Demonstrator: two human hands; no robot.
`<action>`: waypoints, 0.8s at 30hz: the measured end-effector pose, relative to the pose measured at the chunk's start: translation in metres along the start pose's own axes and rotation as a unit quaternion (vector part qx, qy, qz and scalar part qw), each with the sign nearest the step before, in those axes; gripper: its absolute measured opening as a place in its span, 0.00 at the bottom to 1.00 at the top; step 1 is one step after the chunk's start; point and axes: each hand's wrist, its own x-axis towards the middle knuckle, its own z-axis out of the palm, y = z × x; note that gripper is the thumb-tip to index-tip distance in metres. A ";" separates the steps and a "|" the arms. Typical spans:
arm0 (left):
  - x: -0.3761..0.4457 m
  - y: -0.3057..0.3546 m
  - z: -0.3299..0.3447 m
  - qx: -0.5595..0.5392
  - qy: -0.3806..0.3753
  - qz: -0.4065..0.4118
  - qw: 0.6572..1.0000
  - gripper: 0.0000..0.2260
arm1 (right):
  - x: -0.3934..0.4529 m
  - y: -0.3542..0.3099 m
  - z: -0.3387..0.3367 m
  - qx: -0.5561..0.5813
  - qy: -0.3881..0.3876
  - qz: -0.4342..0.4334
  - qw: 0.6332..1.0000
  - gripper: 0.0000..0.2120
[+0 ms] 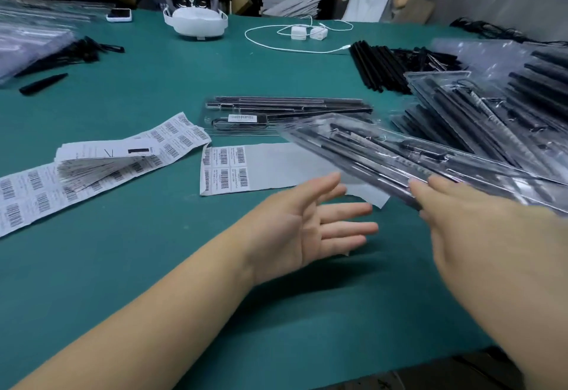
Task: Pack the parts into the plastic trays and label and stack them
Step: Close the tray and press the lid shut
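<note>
Head view, right hand (491, 236) holding clear tray (399, 156) of black rods (353, 159)

The right hand (479, 236) and the tray (399, 156) it touches are smeared by motion blur, so the grip cannot be told, and the barcode labels (226, 168) are too small to read.
</note>
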 end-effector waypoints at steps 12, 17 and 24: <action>0.082 -0.037 0.083 -0.076 0.202 0.065 0.974 0.20 | -0.030 0.042 -0.053 0.232 0.100 -0.099 0.962 0.13; 0.084 -0.033 0.085 -0.064 0.186 0.098 0.976 0.14 | -0.037 0.203 -0.061 0.169 0.089 0.036 0.981 0.10; 0.094 -0.018 0.106 -0.006 0.165 0.144 0.976 0.02 | -0.054 0.220 -0.023 0.253 0.161 0.080 0.951 0.17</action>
